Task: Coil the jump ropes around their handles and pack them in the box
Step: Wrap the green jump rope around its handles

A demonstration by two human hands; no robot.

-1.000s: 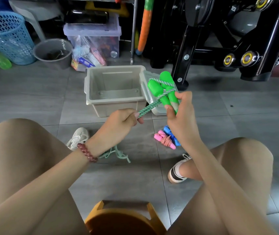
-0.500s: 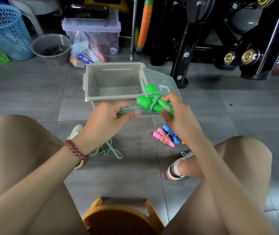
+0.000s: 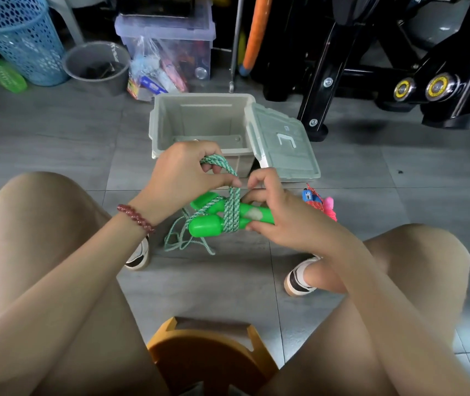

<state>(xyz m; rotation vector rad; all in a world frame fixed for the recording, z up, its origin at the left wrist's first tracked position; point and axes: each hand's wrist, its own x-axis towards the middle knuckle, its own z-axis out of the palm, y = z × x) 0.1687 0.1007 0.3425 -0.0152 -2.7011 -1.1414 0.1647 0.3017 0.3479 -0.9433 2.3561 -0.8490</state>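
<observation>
The left hand [image 3: 182, 174] curls its fingers round a raised loop of the green-and-white rope [image 3: 232, 208], holding it just above the two green handles [image 3: 205, 227]. Several turns already cross the handles, and the slack trails down to the floor tiles. Behind them the grey box [image 3: 208, 118] stands open with nothing visible inside. The right hand [image 3: 279, 224] grips the far ends of the handles, keeping them side by side. The lid [image 3: 282, 147] leans tilted against the box's right edge, and a second jump rope [image 3: 323, 205], pink and blue with red cord, lies on the floor just past the right hand, partly hidden. The coiling of the green rope looks to be mid-way. The next move calls for laying this loop down snugly over the handles while the right hand keeps them together, then working through the slack before anything goes into the box.
</observation>
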